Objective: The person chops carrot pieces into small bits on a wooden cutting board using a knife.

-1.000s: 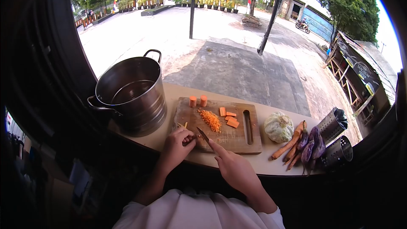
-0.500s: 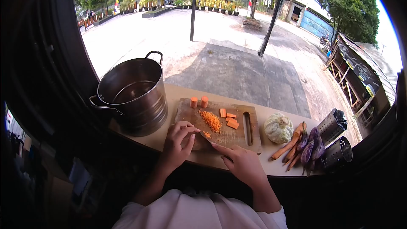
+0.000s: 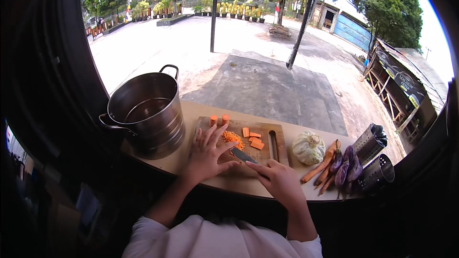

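Observation:
My right hand (image 3: 281, 181) is closed round the handle of a knife (image 3: 246, 156), whose blade points left over the wooden cutting board (image 3: 282, 154). Spread over the board's left part is my left hand (image 3: 209, 155), fingers apart and partly in front of the finely chopped carrot (image 3: 232, 137). Whether its fingertips touch the carrot bits I cannot tell. Two upright carrot chunks (image 3: 213, 120) stand at the board's far left edge. Right of the chopped pile lie several flat carrot pieces (image 3: 256, 144).
A large metal pot (image 3: 165, 129) stands left of the board. To the right are a cabbage (image 3: 308, 148), whole carrots (image 3: 326, 162), purple eggplants (image 3: 353, 169) and two perforated metal holders (image 3: 380, 172). The counter (image 3: 191, 110) edges an opening onto a paved yard.
My left hand has moved forward over the board and spread its fingers. The knife blade, hardly visible before, now shows above the board. The view has shifted slightly.

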{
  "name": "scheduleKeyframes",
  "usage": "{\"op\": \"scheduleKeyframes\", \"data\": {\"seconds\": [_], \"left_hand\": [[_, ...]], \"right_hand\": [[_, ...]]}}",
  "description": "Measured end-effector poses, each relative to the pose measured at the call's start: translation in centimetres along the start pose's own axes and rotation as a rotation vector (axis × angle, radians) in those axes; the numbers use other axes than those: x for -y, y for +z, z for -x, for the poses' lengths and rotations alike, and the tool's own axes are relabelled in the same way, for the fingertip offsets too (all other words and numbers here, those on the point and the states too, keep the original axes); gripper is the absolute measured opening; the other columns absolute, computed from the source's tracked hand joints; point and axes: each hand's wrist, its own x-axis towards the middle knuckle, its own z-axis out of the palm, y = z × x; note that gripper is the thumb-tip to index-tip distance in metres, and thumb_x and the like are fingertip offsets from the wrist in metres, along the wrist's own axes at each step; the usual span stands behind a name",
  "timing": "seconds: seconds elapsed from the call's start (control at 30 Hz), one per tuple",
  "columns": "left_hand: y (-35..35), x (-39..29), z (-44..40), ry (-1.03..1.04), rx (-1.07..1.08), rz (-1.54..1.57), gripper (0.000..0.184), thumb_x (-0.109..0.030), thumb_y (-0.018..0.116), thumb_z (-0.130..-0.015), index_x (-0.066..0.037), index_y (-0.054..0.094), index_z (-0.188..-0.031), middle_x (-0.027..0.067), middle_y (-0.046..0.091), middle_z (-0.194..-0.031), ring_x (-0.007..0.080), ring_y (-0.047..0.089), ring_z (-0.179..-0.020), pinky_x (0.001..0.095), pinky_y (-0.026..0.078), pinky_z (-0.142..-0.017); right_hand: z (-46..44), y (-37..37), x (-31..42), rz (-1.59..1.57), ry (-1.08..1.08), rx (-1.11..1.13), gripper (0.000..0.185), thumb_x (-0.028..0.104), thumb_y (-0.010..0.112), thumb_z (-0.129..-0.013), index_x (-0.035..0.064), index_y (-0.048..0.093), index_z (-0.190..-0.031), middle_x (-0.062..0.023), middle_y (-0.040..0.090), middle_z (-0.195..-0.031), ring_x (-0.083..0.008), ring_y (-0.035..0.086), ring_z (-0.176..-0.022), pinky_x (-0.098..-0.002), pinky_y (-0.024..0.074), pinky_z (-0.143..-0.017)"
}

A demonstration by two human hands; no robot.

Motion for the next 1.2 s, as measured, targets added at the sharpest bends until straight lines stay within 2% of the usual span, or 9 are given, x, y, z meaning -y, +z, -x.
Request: {"op": "scheduleKeyframes", "data": {"seconds": [0.07,0.13,0.23,0.3,0.37,0.47,0.53,0.73,1.2], "left_hand": [[0.1,0.3,0.0,-0.014,-0.015,0.009,0.062,-0.066,0.061,-0.092,-0.029,0.062,-0.142,0.0103,0.030,-0.164,0.0337,0.024,-0.154,0.0651,0.012,-0.125],[0.6,0.8,0.0,-0.044,-0.049,0.019,0.059,-0.062,0.062,-0.094,-0.026,0.063,-0.140,0.0101,0.030,-0.164,0.0328,0.025,-0.154,0.0646,0.013,-0.125],[-0.4,1.1,0.3,-0.120,-0.153,0.059,0.051,-0.047,0.070,-0.094,-0.018,0.065,-0.135,0.0112,0.045,-0.153,0.0327,0.041,-0.143,0.0554,0.027,-0.122],[-1.0,1.2,1.1,-0.244,-0.203,0.163,0.043,-0.036,0.074,-0.091,-0.014,0.067,-0.129,0.0102,0.055,-0.139,0.0318,0.050,-0.131,0.0501,0.036,-0.115],[-1.1,1.5,2.0,-0.299,-0.322,0.151,0.036,-0.024,0.080,-0.086,-0.011,0.069,-0.118,0.0078,0.064,-0.118,0.0309,0.058,-0.113,0.0458,0.044,-0.102],[-1.7,1.1,3.4,-0.427,-0.223,0.130,0.038,-0.028,0.081,-0.085,-0.011,0.070,-0.116,0.0057,0.064,-0.117,0.0294,0.058,-0.113,0.0464,0.044,-0.101],[-1.7,1.3,3.7,-0.382,-0.217,0.107,0.036,-0.029,0.082,-0.084,-0.012,0.071,-0.113,0.0051,0.064,-0.115,0.0287,0.058,-0.112,0.0459,0.044,-0.100],[-1.6,2.2,3.1,-0.352,-0.182,0.096,0.027,-0.027,0.081,-0.084,-0.013,0.073,-0.105,0.0035,0.065,-0.113,0.0279,0.058,-0.111,0.0450,0.043,-0.099],[-0.6,0.7,2.1,-0.245,-0.215,0.141,0.008,-0.020,0.080,-0.084,-0.017,0.074,-0.089,-0.0011,0.067,-0.101,0.0240,0.059,-0.103,0.0425,0.043,-0.094]], "right_hand": [[0.7,-0.6,-0.6,-0.105,-0.003,-0.013,0.046,0.017,0.074,-0.090,0.0314,0.071,-0.134,-0.0074,0.060,-0.083,-0.0251,0.062,-0.073,-0.0373,0.0527,-0.069],[1.2,-0.7,-2.5,-0.230,-0.022,-0.006,0.048,0.011,0.076,-0.090,0.0279,0.071,-0.135,-0.0052,0.063,-0.085,-0.0186,0.060,-0.068,-0.0326,0.0515,-0.064],[1.4,0.3,-4.7,-0.546,0.101,-0.122,0.052,0.006,0.078,-0.089,0.0232,0.070,-0.137,-0.0023,0.059,-0.081,-0.0118,0.052,-0.065,-0.0281,0.0464,-0.060],[1.5,2.0,-5.6,-0.782,0.223,-0.301,0.051,0.002,0.078,-0.089,0.0139,0.069,-0.138,0.0009,0.057,-0.081,-0.0055,0.045,-0.066,-0.0234,0.0391,-0.056],[1.8,3.4,-6.8,-0.664,0.168,-0.457,0.050,0.001,0.078,-0.089,0.0122,0.069,-0.137,0.0004,0.059,-0.082,-0.0059,0.046,-0.065,-0.0232,0.0390,-0.056],[2.2,4.5,-7.4,-0.616,0.107,-0.615,0.048,-0.001,0.078,-0.087,0.0091,0.071,-0.133,-0.0009,0.061,-0.082,-0.0061,0.048,-0.065,-0.0232,0.0403,-0.056],[2.3,4.2,-6.8,-0.580,0.077,-0.656,0.047,-0.002,0.079,-0.086,0.0084,0.072,-0.132,-0.0018,0.061,-0.082,-0.0066,0.048,-0.064,-0.0236,0.0410,-0.057],[2.3,3.5,-6.3,-0.405,0.007,-0.639,0.045,0.000,0.079,-0.086,0.0077,0.072,-0.130,-0.0041,0.063,-0.083,-0.0096,0.051,-0.063,-0.0251,0.0421,-0.057],[2.2,3.6,-5.6,-0.428,0.032,-0.608,0.045,-0.001,0.078,-0.087,0.0100,0.073,-0.130,-0.0045,0.064,-0.083,-0.0104,0.052,-0.064,-0.0253,0.0437,-0.058]]}}
